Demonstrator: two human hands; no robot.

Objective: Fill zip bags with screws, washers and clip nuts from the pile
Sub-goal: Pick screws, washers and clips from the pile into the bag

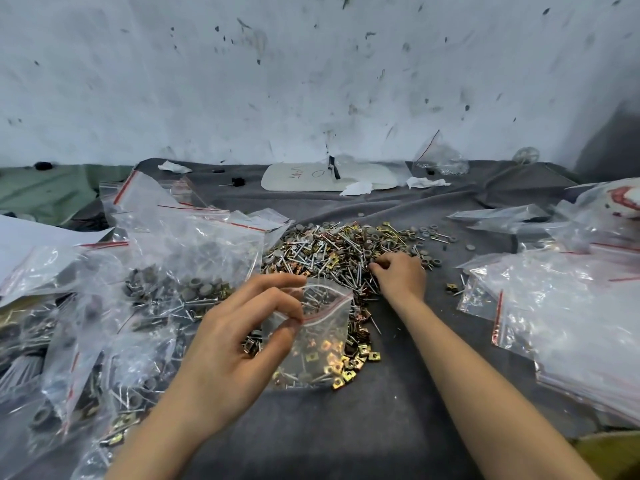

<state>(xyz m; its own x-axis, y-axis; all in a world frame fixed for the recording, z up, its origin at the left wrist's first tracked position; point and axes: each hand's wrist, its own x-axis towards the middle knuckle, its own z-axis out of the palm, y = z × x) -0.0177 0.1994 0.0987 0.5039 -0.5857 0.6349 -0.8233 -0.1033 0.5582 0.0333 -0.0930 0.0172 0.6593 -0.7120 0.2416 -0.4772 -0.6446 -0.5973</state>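
Hardware lay heaped on the grey cloth (388,420): a pile (346,244) of screws, grey washers and brassy clip nuts, in the middle of the view. The left hand (239,344) pinched a small zip bag (318,337) at its red-striped mouth between thumb and forefinger, with the other fingers spread loosely above. The bag lay over the near edge of the pile with its mouth gaping toward the heap. Screws and clip nuts showed through the plastic, but whether they lay inside or beneath it could not be told. The right hand (400,275) rested knuckles-up on the right part of the pile, its fingers curled close together and their tips sunk among the screws. Whether they gripped anything could not be told. Filled bags (156,271) crowded the cloth to the left, and flat empty bags (575,327) were stacked to the right.
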